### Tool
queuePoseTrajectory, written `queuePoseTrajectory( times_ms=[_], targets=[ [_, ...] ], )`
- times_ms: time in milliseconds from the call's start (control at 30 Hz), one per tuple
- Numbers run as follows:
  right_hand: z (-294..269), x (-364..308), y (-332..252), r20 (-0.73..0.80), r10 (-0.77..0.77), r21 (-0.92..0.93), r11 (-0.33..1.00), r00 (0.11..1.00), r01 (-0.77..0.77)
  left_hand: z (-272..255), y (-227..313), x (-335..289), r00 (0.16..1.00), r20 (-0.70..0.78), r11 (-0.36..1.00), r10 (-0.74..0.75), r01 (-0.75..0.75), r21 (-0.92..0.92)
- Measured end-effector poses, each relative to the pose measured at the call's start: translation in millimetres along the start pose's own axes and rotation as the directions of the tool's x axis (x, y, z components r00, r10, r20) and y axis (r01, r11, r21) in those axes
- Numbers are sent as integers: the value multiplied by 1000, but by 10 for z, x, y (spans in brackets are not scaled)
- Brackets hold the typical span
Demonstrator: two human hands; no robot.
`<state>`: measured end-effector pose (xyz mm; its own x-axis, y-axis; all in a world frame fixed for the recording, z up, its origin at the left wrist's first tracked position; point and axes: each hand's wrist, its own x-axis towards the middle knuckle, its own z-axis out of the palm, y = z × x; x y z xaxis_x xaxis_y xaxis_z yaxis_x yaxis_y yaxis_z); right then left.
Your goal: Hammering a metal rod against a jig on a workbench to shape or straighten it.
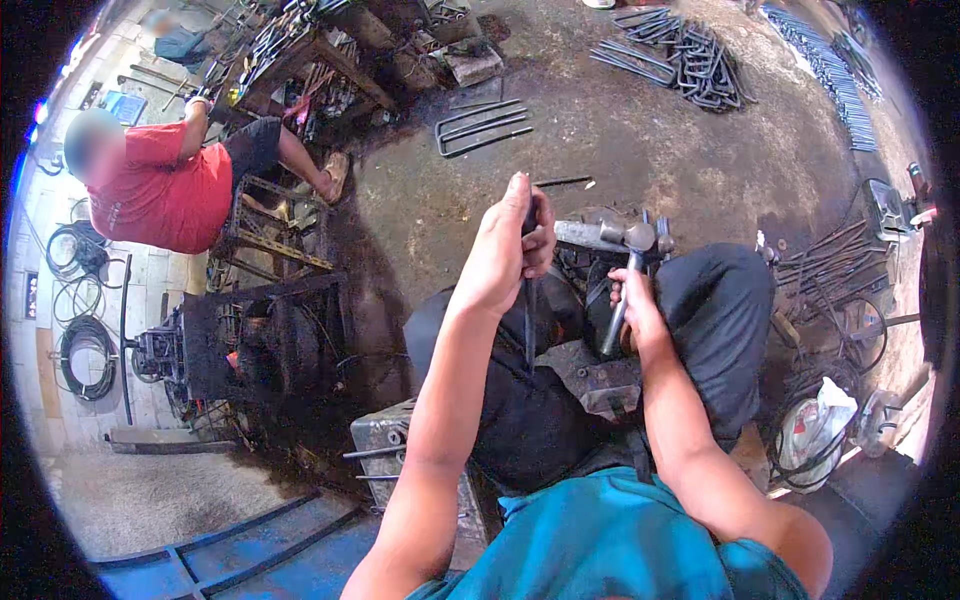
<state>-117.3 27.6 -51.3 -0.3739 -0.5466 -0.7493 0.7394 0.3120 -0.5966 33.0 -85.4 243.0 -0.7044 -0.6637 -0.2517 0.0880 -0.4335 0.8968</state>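
Observation:
My left hand [510, 245] is closed round a dark metal rod [530, 325], held in front of my knees with its lower part running down between my legs. Another dark straight length [565, 182] shows to the right of the thumb; I cannot tell whether it belongs to the same piece. My right hand [635, 300] grips the handle of a hammer [638, 238], its head up, over my right thigh. Just left of the hammer head is a worn grey metal block [590, 233], partly hidden behind it. Whether they touch is unclear.
Several bent U-shaped rods [690, 60] lie piled at the far right, and a few more [485, 128] lie ahead. A person in a red shirt [165, 190] sits at the left by a cluttered bench [335, 60]. Loose rods [830, 265] lie at the right.

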Motion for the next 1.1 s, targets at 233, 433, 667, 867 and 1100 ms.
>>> queuePoseTrajectory(
  times_ms=[233, 433, 667, 867, 1100],
  targets=[
    [14, -30, -17, 15, -2, 41, 999, 1000, 2, 45, 4, -2, 1000, -8, 998, -1, 1, 62],
    [0, 7, 0, 16, 7, 34, 999, 1000, -7, 33, 18, 16, 998, 46, 999, -39, 38, 33],
    [11, -6, -3, -2, 7, 9, 1000, 1000, -7, 26, 45, 28, 994, 48, 995, -98, 97, 29],
    [7, -23, -3, -4, -19, 7, 1000, 1000, 19, -26, 63, 19, 982, 105, 986, -157, 162, -40],
    [-12, 38, 28, 3, -6, 11, 1000, 1000, 6, -40, 41, 6, 991, 95, 995, -94, 97, -31]
  ],
)
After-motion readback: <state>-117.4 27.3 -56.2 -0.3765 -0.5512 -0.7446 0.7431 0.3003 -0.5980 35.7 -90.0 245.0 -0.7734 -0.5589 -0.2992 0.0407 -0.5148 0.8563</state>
